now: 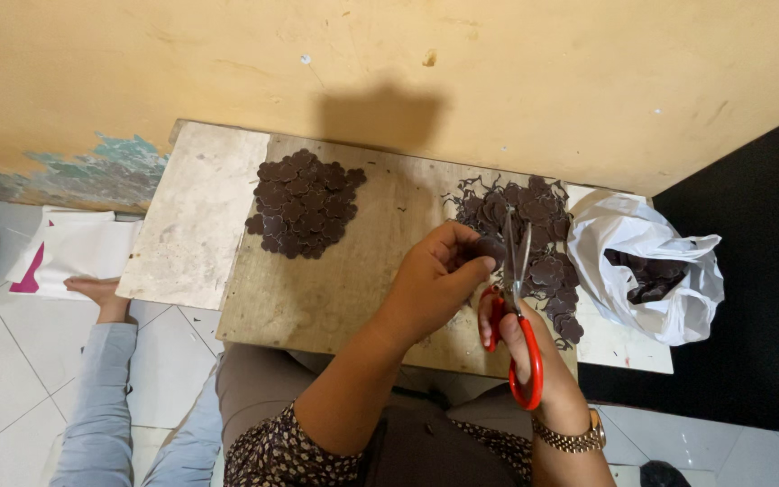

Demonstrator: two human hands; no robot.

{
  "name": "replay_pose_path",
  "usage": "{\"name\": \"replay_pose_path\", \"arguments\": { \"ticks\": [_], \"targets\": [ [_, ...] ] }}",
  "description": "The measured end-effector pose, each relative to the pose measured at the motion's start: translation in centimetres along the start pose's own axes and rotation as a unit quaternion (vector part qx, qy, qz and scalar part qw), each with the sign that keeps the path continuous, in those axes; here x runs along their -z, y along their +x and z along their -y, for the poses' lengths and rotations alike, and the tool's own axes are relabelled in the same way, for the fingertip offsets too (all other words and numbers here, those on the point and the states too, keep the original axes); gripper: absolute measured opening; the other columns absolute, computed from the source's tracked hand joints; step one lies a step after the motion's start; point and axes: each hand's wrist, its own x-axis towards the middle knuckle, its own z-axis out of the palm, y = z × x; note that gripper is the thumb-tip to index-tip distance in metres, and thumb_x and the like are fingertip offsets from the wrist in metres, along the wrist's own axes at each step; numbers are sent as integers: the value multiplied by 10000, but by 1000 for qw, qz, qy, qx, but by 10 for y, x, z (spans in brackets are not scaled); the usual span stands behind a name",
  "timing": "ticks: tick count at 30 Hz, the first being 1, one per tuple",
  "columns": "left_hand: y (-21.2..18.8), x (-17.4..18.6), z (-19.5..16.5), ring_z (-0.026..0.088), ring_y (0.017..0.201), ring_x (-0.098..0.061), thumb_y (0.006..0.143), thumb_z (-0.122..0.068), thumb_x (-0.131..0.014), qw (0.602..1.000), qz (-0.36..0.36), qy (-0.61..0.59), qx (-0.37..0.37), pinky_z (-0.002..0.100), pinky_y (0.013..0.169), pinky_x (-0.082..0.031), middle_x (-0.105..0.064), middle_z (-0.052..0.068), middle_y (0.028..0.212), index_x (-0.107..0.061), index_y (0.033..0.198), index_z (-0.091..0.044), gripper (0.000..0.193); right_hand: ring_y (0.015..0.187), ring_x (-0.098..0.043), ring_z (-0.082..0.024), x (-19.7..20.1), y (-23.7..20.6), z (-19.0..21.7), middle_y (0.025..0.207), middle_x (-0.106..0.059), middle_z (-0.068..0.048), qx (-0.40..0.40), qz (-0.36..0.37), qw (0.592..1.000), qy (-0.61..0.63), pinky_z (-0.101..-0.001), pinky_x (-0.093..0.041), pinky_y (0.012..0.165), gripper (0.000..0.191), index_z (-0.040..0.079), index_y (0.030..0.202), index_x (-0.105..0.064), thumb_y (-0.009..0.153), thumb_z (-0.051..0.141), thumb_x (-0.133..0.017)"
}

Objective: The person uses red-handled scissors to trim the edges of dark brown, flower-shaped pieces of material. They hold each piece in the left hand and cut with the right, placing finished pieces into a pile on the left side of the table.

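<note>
The person wears a dark floral-print top point(272, 455), taupe trousers point(250, 379) and a gold-toned wristwatch point(574, 439).

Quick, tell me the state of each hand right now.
Left hand: closed, pinching a small dark brown cut-out piece at the fingertips.
Right hand: closed through the red-handled scissors, blades at the piece.

The scene was evenly and fairly brightly lit. A soft head-shaped shadow fell on the yellow wall point(380, 113) at upper centre. The right edge sank into near black. Focus stayed sharp mid-frame; the worktop point(200, 216) edges bowed slightly from wide-angle distortion.
</note>
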Motion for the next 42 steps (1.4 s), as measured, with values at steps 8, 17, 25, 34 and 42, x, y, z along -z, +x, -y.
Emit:
{"name": "replay_pose_path", "arguments": {
  "ticks": [8, 17, 25, 34, 42],
  "targets": [
    [1, -1, 4, 73, 876, -650, 967, -38, -668, 1000, -5, -21, -9, 233, 768, -539, -693, 22, 984, -631, 1127, -35, 165, 750, -497, -151, 1, -2, -5, 822, -516, -33, -19, 12, 1000, -6, -296, -449, 697, 674, 40, 978, -560, 976, 704, -439],
    [1, -5, 4, 70, 828, -657, 921, -15, -696, 998, -24, -49, -15, 232, 741, -549, -686, 26, 947, -612, 1089, -24, 187, 752, -503, -144, 1, -3, -5, 812, -517, -30, -26, 21, 999, -9, -293, -443, 687, 673, 31, 1044, -587, 970, 688, -462],
    [-4, -13, -5, 62, 757, -629, 916, -30, -705, 997, -65, 29, -27, 233, 679, -535, -677, 22, 881, -604, 1061, -8, 178, 734, -502, -144, 0, -5, -9, 816, -521, -28, -43, -8, 999, -23, -298, -460, 661, 520, 38, 1022, -584, 989, 551, -505],
    [-2, -15, -7, 73, 772, -655, 910, -24, -709, 997, -69, 7, -29, 240, 691, -553, -697, 46, 901, -593, 1069, 1, 199, 759, -503, -136, 0, -1, -2, 857, -542, -19, -9, -5, 999, -46, -293, -472, 682, 451, 37, 1053, -571, 1012, 482, -510],
    [2, -16, 2, 94, 788, -669, 913, -8, -696, 997, -55, -39, -25, 250, 701, -553, -710, 77, 928, -567, 1089, -2, 218, 702, -477, -129, -2, -1, -3, 778, -493, -8, 6, -19, 1000, -21, -282, -433, 636, 574, 45, 948, -556, 1016, 606, -455]
  ]
}}
